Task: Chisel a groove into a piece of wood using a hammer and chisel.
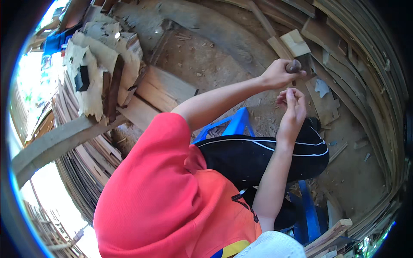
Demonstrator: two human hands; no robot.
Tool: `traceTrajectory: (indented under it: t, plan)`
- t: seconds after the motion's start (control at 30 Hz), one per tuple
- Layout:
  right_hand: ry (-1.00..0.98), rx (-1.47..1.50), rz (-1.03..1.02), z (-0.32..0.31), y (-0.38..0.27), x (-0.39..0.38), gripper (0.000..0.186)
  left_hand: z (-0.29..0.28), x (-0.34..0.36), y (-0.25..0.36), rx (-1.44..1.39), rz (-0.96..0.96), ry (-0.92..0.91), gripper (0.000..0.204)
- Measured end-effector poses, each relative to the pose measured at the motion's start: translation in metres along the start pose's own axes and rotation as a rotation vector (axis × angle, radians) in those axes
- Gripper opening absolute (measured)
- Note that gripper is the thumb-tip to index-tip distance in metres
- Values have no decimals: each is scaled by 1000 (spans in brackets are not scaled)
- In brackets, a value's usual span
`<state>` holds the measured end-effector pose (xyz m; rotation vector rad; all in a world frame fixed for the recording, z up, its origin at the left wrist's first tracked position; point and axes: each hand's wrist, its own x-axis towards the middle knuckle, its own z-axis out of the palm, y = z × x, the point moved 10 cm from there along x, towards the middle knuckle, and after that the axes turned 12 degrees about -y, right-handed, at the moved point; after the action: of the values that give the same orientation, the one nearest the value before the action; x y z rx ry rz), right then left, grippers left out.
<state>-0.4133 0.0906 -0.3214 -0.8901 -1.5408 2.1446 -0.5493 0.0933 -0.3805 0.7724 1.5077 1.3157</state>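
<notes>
Left hand [277,74]: fingers closed around a dark brown, rounded handle [294,66], its domed end standing clear at the top of the grip. The part below the grip is too small to make out.

Right hand [294,109]: raised just below the left fingers and apart from them, fingers half curled inward, thumb lying along the forefinger. Whether these fingers hold anything cannot be told.

Just beyond the left fingers is a pale, squared wooden block [295,42]; contact with the hand cannot be confirmed. To the right of the left fingers lies a small, ragged, pale grey scrap [321,87], and farther right, long stacked brown wooden boards [363,73] bend along the rim of the view.

Below and left of the right fingers, a bright blue plastic stool [238,122] shows behind a leg in black trousers with white piping [258,158]. Well left of the left fingers, a broad light-brown wooden plank [163,89] lies near the brown dirt floor [189,53], which is littered with chips.
</notes>
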Motion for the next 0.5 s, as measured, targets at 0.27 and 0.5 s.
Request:
traceTrajectory:
  t: [0.27,0.5]
  plan:
    - [-346,-182,13,54,30,15,22,-74,-160,45,165,234,314,28]
    - [-395,-402,-27,49,25,-24,35,-82,-145,120,-69,269,216,55]
